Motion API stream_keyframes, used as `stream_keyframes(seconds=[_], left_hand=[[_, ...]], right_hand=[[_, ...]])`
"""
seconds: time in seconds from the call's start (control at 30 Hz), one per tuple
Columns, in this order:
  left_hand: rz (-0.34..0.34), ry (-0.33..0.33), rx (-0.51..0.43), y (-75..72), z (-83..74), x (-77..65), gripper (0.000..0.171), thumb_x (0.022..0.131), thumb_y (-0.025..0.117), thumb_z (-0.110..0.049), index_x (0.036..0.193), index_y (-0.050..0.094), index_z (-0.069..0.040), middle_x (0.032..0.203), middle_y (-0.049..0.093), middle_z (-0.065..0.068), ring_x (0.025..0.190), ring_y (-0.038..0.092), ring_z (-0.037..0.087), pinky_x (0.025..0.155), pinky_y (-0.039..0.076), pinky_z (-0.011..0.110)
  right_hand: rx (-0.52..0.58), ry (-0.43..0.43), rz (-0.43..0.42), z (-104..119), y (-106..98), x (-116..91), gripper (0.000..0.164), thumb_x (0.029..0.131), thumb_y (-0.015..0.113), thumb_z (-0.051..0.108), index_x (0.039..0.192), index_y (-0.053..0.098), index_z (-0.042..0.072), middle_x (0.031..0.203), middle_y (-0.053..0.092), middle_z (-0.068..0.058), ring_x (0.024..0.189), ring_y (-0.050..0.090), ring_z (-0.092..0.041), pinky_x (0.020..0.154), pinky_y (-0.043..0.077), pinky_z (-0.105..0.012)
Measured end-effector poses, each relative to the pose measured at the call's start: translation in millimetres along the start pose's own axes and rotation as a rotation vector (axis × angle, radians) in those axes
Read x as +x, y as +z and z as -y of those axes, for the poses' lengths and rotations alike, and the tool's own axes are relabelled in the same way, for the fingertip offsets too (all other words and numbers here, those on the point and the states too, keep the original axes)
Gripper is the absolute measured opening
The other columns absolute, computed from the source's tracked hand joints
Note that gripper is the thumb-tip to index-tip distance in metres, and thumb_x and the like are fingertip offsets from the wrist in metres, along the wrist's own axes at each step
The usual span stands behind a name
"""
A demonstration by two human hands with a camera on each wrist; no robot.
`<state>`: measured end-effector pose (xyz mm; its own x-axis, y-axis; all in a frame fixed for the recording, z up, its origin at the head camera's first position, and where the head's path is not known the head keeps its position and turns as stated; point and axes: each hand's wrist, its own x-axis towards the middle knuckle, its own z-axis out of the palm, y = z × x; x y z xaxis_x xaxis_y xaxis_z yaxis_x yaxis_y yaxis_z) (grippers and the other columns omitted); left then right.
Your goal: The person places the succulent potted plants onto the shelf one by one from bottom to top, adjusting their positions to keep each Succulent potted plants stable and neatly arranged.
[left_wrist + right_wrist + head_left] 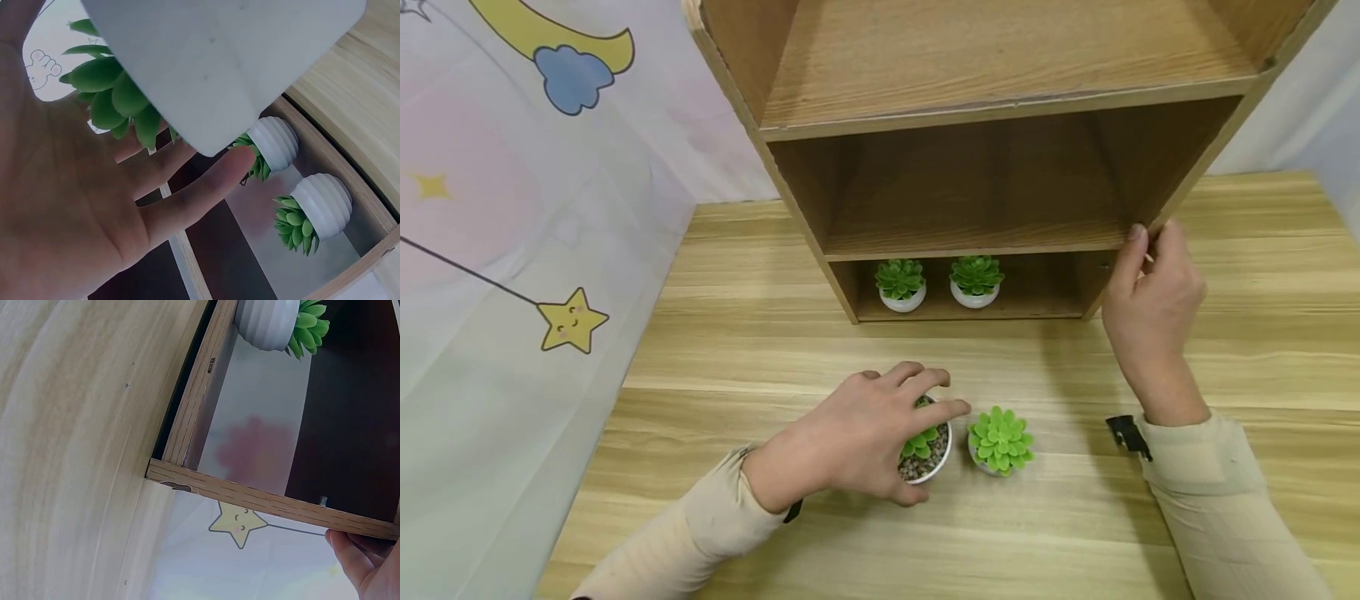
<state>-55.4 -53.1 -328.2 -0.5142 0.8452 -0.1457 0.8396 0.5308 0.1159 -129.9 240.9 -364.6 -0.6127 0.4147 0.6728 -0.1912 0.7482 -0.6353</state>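
My left hand (868, 429) reaches over a white pot (950, 446) with green succulent leaves and gravel. Its fingers are spread around the pot, without a clear grip on it. In the left wrist view the smooth white pot (231, 56) fills the top, its leaves (119, 94) close to the palm. Right of it stands a smaller potted succulent (1002, 442) in brighter green. My right hand (1157, 308) grips the right side panel of a wooden shelf (1007, 108), its thumb on the front edge.
Two succulents in ribbed white pots, one left (901, 285) and one right (976, 281), stand in the shelf's bottom compartment. The shelf rests on a wood-grain table (722, 333). A printed cloth (482, 192) with stars and a moon hangs at the left.
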Motion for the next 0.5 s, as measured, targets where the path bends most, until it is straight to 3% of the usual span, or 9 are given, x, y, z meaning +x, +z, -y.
stream_keyframes(seconds=[0.13, 0.33, 0.5], left_hand=[[0.016, -0.008, -0.008, 0.4, 0.1, -0.4, 0.092, 0.059, 0.069, -0.065, 0.138, 0.036, -0.033, 0.137, 0.034, 0.002, 0.123, 0.033, 0.022, 0.068, 0.048, 0.041], [0.036, -0.003, 0.007, 1.6, -0.5, -1.4, 0.092, 0.059, 0.07, -0.063, 0.139, 0.034, -0.035, 0.136, 0.035, 0.002, 0.123, 0.032, 0.022, 0.067, 0.048, 0.041], [0.052, 0.001, 0.012, 3.7, -1.1, -2.1, 0.093, 0.06, 0.071, -0.062, 0.14, 0.032, -0.035, 0.137, 0.033, 0.002, 0.123, 0.033, 0.022, 0.065, 0.048, 0.041]], right_hand=[[0.002, -0.001, 0.003, 0.2, -0.1, 0.1, 0.03, 0.094, 0.044, 0.021, 0.087, 0.054, -0.007, 0.077, 0.057, -0.018, 0.082, 0.063, -0.026, 0.072, 0.05, -0.026], [0.001, -0.006, 0.0, -0.1, 0.0, 0.1, 0.03, 0.095, 0.044, 0.02, 0.086, 0.054, -0.007, 0.076, 0.057, -0.019, 0.08, 0.063, -0.03, 0.069, 0.051, -0.042], [0.003, -0.007, -0.001, -0.3, 0.0, 0.2, 0.03, 0.095, 0.044, 0.02, 0.086, 0.053, -0.007, 0.075, 0.056, -0.019, 0.08, 0.063, -0.03, 0.068, 0.051, -0.043]])
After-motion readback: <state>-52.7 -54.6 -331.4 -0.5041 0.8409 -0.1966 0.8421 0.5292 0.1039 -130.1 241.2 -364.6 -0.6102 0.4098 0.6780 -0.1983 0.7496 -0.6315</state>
